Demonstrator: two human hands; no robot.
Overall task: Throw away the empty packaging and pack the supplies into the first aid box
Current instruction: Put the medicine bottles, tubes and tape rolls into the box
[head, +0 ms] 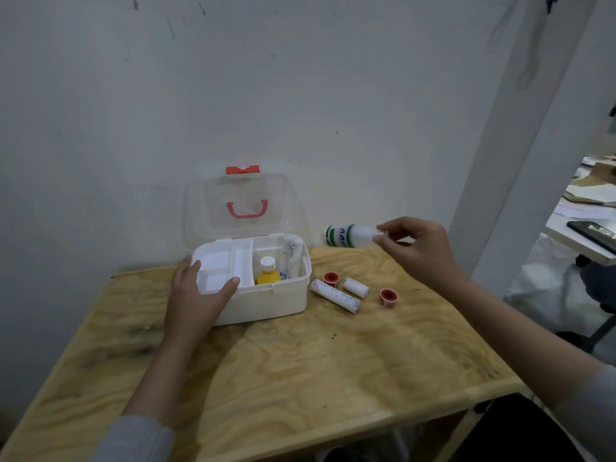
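The white first aid box (266, 303) stands open on the wooden table (283, 368), its clear lid (240, 208) leaning back against the wall. Inside it stand a yellow bottle (267, 274) and a tall bandage roll (292, 256), beside a white tray insert (221, 266). My left hand (196, 295) grips the box's front left corner. My right hand (416, 250) holds a white bottle with a green label (346, 235) by its neck, sideways above the table's back edge. To the right of the box lie a long bandage roll (336, 296), a short roll (356, 287) and two red tape rolls (331, 278) (388, 297).
A white wall rises right behind the table. At the far right stands another desk (580, 241) with a dark phone (593, 233) and papers, and a chair base on the floor below it.
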